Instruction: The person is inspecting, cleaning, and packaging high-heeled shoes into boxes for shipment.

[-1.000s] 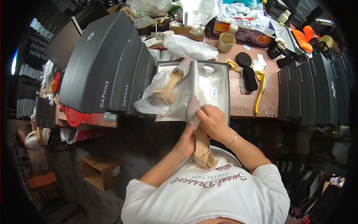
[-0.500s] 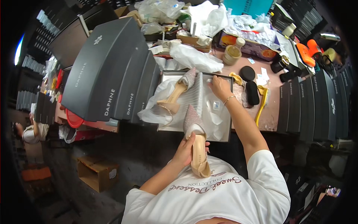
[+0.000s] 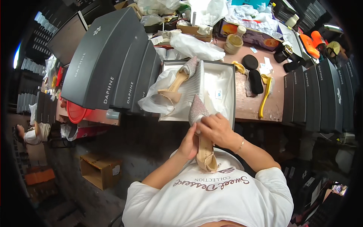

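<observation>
A beige pointed shoe (image 3: pixel 197 109) with a glittery pink-silver toe hangs in front of my chest, toe pointing away. My left hand (image 3: pixel 188 144) grips its side, thumb near the throat. Over the opening, my right hand (image 3: pixel 216 130) bends its fingers inward, closed against the shoe; its fingertips are hidden. A little white stuffing shows beside them. The matching shoe (image 3: pixel 177 81) lies on white tissue (image 3: pixel 157 96) at the left of an open shoe box (image 3: pixel 233 87). A padded divider sheet (image 3: pixel 196 81) stands along the box's middle.
Large dark shoe boxes (image 3: pixel 109 64) stand stacked at left, more boxes (image 3: pixel 321 94) at right. Right of the open box lie a yellow-handled brush (image 3: pixel 266 98), a black oblong pad (image 3: pixel 256 82) and a round black lid (image 3: pixel 250 61). A jar (image 3: pixel 233 44) sits behind. An empty carton (image 3: pixel 100 170) rests on the floor.
My right hand has left the open box's far right side and come back to the shoe's opening. The shoe in my left hand has shifted slightly away from me.
</observation>
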A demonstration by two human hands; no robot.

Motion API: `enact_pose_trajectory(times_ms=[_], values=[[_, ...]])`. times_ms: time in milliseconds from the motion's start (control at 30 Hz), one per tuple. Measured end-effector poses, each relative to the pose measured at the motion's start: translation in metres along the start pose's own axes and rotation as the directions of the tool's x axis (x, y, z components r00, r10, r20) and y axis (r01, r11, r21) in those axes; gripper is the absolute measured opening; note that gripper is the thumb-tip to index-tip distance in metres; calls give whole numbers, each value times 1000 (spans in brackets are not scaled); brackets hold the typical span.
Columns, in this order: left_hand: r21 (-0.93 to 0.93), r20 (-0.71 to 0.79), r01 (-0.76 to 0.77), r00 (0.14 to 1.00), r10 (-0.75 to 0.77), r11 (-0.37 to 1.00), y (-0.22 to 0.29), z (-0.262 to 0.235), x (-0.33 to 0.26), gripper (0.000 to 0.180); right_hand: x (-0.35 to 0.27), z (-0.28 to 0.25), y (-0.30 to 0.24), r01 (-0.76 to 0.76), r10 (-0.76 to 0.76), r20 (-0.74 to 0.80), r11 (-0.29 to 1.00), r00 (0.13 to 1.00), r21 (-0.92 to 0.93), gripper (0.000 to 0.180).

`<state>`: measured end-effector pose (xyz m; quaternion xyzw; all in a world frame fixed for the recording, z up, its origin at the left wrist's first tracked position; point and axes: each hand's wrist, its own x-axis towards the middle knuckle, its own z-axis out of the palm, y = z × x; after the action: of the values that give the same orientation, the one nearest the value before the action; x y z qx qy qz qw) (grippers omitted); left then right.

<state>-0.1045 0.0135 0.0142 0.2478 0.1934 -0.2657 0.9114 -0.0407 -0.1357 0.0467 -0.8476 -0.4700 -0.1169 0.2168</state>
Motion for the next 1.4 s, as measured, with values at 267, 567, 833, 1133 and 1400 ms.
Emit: enact_pose_trajectory(times_ms=[267,567,833,1133,1400], values=[[318,97,49,992,-84,947,-12,-11,7,74,-14,-4,-2,-522,594,79,626,800,580,90],[435,213,2,971,-105,900,-24,37,40,50,-34,-36,49,-609,710,-64,644,702,464,62],[931,364,-256,676,641,-258,123,2,38,30,-47,-41,193,-711,707,-73,700,704,-72,65],[770,111,135,934,340,-623,190,-28,104,28,4,83,129,-413,417,437,904,797,-110,37],[750,-103,231,966,235,-620,193,-27,141,41,1,42,121,-507,513,34,856,858,-102,18]])
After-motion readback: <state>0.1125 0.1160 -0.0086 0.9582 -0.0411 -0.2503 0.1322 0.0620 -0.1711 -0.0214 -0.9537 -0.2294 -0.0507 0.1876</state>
